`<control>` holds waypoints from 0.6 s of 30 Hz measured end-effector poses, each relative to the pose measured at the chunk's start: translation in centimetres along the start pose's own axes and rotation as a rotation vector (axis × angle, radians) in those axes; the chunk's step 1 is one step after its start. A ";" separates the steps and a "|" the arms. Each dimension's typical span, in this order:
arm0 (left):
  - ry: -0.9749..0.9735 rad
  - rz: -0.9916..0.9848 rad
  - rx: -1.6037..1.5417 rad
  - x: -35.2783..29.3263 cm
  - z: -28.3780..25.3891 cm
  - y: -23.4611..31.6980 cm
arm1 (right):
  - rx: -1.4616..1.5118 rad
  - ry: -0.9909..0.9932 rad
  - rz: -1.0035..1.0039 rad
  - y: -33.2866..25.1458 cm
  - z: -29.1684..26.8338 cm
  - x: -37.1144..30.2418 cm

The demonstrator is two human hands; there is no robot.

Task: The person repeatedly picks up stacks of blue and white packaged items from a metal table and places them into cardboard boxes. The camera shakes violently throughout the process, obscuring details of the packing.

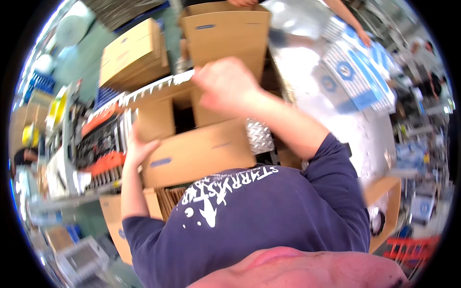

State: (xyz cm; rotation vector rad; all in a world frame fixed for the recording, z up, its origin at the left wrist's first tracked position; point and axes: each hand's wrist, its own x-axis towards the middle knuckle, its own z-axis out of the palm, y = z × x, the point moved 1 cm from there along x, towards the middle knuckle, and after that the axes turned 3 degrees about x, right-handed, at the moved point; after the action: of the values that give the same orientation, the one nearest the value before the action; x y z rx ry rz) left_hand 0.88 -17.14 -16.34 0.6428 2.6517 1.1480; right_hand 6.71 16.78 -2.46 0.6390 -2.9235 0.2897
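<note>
A brown cardboard box [206, 146] stands close in front of me, its inner flaps partly folded over a dark gap. My left hand [139, 146] grips its left end, with the thumb on the near wall and the fingers along the side. Above the far right part of the box, my right hand [228, 86] is raised and smeared by motion. Its fingers look curled, but I cannot make out whether anything is in them.
A taller cardboard carton [225, 36] stands beyond, with another person's hand [242, 2] at its top. Folded cardboard [129, 55] is stacked far left. Blue-and-white packages [357, 72] lie on the shiny metal table [307, 86], near another person's arm [350, 19]. Orange-edged machinery [103, 144] stands left.
</note>
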 end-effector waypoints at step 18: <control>0.057 -0.158 -0.944 -5.6 -5.5 -5.5 | 1.829 0.250 0.791 10.5 19.2 -13.5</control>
State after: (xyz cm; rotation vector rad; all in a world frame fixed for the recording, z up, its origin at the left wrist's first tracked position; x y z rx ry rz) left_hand 2.31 -26.61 -16.54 0.2034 1.7917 2.1061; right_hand 12.74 27.38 -25.06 -0.5443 -1.6639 2.7443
